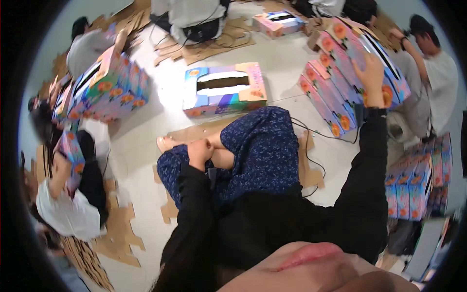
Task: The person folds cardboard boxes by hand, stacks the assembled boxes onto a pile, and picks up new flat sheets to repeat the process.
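Note:
My right hand [372, 80] reaches out to the right and rests on a stack of printed cardboard boxes [335, 58], its fingers apart against the nearest box. The boxes are pink, blue and orange with fruit pictures, and they lean in a row. My left hand [198, 153] is curled closed over my bent leg, and no object shows in it. On the floor in front of me lies one such carton [224, 104], with a dark slot framed in white on its top face.
More printed boxes stand at the left [112, 92], the far right [413, 185] and the back [277, 24]. Flat brown cardboard [119, 228] lies on the floor. A black cable [323, 135] runs beside my knee. Several people sit around, one at the right [440, 82].

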Tool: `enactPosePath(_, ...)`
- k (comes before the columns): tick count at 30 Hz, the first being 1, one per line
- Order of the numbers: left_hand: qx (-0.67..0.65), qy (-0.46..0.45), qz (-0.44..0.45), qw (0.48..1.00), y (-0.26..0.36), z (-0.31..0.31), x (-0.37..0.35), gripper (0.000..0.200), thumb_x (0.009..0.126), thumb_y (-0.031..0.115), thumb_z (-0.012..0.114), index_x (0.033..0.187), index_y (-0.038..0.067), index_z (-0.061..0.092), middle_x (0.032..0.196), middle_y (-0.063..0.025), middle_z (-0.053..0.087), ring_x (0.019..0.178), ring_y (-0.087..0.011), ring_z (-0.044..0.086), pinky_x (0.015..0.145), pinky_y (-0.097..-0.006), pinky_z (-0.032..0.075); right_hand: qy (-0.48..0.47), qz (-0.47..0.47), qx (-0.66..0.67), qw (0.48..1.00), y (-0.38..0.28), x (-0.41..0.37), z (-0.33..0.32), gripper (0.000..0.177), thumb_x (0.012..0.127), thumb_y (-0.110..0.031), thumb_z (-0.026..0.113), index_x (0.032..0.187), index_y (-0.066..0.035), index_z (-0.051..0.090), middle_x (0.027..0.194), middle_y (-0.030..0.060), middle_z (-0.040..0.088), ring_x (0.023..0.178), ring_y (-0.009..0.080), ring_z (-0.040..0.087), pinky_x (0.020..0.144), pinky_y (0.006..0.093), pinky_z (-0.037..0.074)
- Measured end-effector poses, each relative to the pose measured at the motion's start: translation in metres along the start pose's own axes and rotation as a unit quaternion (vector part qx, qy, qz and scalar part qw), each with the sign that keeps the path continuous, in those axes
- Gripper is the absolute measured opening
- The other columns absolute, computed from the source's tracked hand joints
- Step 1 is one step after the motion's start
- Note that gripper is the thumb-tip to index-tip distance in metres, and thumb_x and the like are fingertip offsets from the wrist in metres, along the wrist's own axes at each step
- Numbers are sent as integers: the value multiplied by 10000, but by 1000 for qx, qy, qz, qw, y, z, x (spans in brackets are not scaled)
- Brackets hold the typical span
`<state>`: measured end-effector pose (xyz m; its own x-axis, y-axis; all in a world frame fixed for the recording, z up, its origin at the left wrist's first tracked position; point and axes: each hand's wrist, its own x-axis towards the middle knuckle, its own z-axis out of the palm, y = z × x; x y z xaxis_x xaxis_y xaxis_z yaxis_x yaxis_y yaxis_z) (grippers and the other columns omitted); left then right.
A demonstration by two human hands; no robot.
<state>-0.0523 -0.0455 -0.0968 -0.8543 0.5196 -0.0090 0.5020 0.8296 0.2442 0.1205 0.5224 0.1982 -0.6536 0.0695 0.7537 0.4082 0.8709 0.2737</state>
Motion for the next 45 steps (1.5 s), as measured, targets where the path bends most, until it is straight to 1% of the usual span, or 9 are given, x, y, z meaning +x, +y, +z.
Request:
enactPosePath(3,9,-6,-19,1000,1,2,2,235,763,349,638,797,135,727,844,-130,707,797,-339,674,771,-456,505,-168,13,210,963,-86,-13,63,337,775,-322,735,978,-63,664,921,140,655,906,357,619,787,446,490)
enactPosePath(5,8,-3,-18,1000,4,0,3,271,772,357,619,802,116,739,831,-141,710,794,-355,676,778,-464,510,-204,-29,334,920,-149,-45,127,410,739,-307,788,1032,-45,673,1075,157,655,1068,324,598,946,410,469)
enactPosePath(10,-7,-26,-46,999,6,-6,4,244,750,348,634,793,126,726,818,-141,705,796,-345,678,743,-445,532,-533,-109,278,792,-320,-49,202,1048,680,-698,698,1470,-69,417,1504,315,325,1397,517,267,1153,511,253)
enactPosePath(15,-20,4,-61,998,4,5,6,245,767,347,626,778,122,721,794,-143,698,769,-346,674,712,-454,532,-513,-18,316,798,-406,-73,235,1042,667,-620,741,1510,-144,358,1568,240,253,1456,409,217,1164,508,237)
enactPosePath(18,-23,0,-61,998,6,1,7,220,754,317,622,745,115,708,765,-145,694,755,-336,672,698,-453,526,-436,-108,142,882,-417,-94,215,1085,615,-508,820,1516,-160,327,1565,232,250,1445,377,255,1142,593,206)
enactPosePath(22,-48,1,-84,995,11,-3,9,217,756,302,616,728,103,696,750,-147,687,734,-344,665,687,-460,520,-468,18,211,858,-401,-76,212,1118,594,-435,853,1530,-194,290,1511,188,343,1469,352,196,1159,594,153)
enactPosePath(33,-39,60,-33,997,21,7,14,269,794,284,590,725,35,663,760,-182,657,717,-370,647,681,-479,514,-522,-45,201,827,-394,-75,230,1104,661,-24,709,1574,-207,115,1535,198,310,1495,352,121,1127,690,86)
enactPosePath(42,-83,73,-27,993,28,-10,9,247,761,283,623,690,51,667,739,-169,660,695,-358,649,664,-466,521,-505,-66,186,840,-393,-76,216,1045,694,-41,699,1569,-194,149,1519,192,338,1482,326,183,1167,607,112)
enactPosePath(45,-95,80,-27,992,24,-4,7,239,748,282,633,696,53,674,746,-173,669,699,-354,656,670,-469,522,-448,-93,194,868,-398,-78,203,1066,603,-214,774,1535,-162,261,1281,150,496,1294,311,406,1161,593,160)
